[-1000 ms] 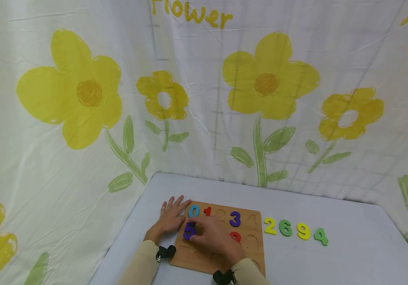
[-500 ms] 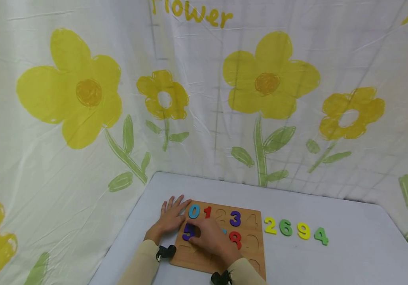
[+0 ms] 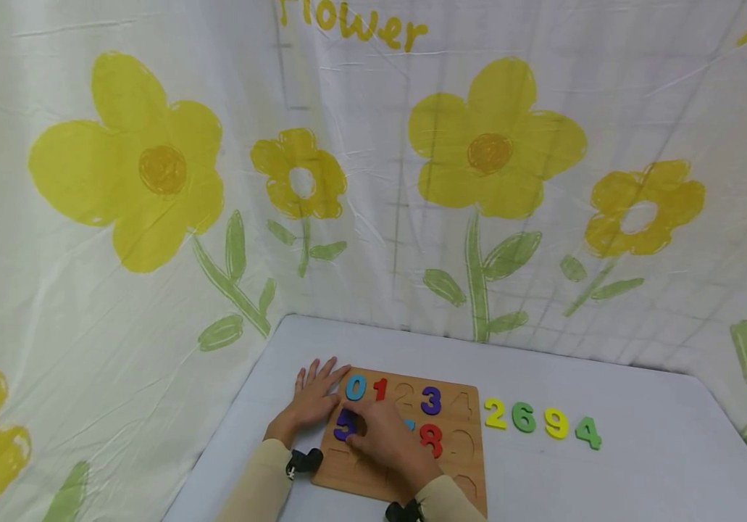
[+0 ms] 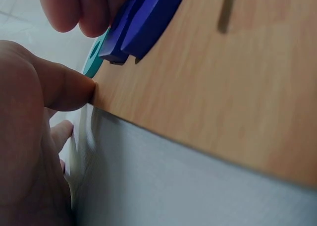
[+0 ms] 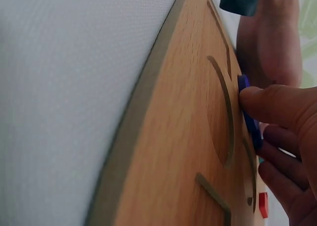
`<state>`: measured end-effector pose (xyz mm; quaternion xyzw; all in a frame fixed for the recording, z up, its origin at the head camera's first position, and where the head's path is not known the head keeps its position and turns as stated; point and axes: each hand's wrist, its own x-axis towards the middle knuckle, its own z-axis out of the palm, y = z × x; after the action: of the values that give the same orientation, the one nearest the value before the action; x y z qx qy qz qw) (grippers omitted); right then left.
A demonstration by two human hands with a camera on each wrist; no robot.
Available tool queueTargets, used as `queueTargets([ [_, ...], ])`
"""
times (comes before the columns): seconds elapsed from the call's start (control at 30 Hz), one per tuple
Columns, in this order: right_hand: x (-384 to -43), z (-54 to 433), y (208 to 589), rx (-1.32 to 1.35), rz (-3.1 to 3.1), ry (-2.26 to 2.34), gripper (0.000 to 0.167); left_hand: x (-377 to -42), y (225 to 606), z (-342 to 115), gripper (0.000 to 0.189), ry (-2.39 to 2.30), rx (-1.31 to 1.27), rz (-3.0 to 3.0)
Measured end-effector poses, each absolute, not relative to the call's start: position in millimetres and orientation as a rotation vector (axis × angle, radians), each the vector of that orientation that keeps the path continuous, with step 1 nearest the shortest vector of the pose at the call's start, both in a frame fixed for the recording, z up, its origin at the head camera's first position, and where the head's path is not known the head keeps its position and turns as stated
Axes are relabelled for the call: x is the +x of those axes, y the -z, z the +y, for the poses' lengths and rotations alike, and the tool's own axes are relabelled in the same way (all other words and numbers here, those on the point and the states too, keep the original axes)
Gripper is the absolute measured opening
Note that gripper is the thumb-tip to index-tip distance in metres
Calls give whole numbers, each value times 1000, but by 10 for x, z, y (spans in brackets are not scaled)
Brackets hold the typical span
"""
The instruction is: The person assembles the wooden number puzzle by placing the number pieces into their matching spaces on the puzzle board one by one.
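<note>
My right hand pinches a purple number 5 between thumb and fingers, over the left side of a wooden number puzzle board. In the left wrist view the purple 5 stands tilted against the board's surface. The thumb presses on its near side in the right wrist view. My left hand lies with fingers spread beside the board, its thumb touching the left edge. A blue 0, red 1, purple 3 and red 8 sit in the board. A light-blue piece is mostly hidden behind my right hand.
Right of the board a yellow 2, green 6, yellow 9 and green 4 lie in a row on the white table. A flower-printed curtain hangs behind the table.
My right hand has shifted slightly left and toward me with the purple 5, uncovering more of the red 8. The left hand has stayed in place.
</note>
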<state>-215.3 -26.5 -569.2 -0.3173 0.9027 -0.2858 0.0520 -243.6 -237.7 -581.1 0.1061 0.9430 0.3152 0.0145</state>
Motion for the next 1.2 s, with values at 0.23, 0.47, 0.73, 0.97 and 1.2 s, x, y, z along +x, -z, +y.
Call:
queueTargets([
  [0.23,-2132,-232,5661,-911,2727,924,56,-2438,5801,-2373,65,-968,325,2928],
  [0.47,-2122,-116,5679,-886,2686,1048,59,-2508,5967,-2393,64,-980,320,2965],
  [0.73,-2025,215,5480,-845,2550,1277,59,-2527,5987,-2398,65,-964,308,2962],
  [0.97,-1999,626,5362,-921,2477,1397,58,-2480,5931,-2382,65,-978,301,2962],
  [1.2,-1962,1067,5336,-820,2444,1458,56,-2412,5811,-2359,65,-1000,312,2940],
])
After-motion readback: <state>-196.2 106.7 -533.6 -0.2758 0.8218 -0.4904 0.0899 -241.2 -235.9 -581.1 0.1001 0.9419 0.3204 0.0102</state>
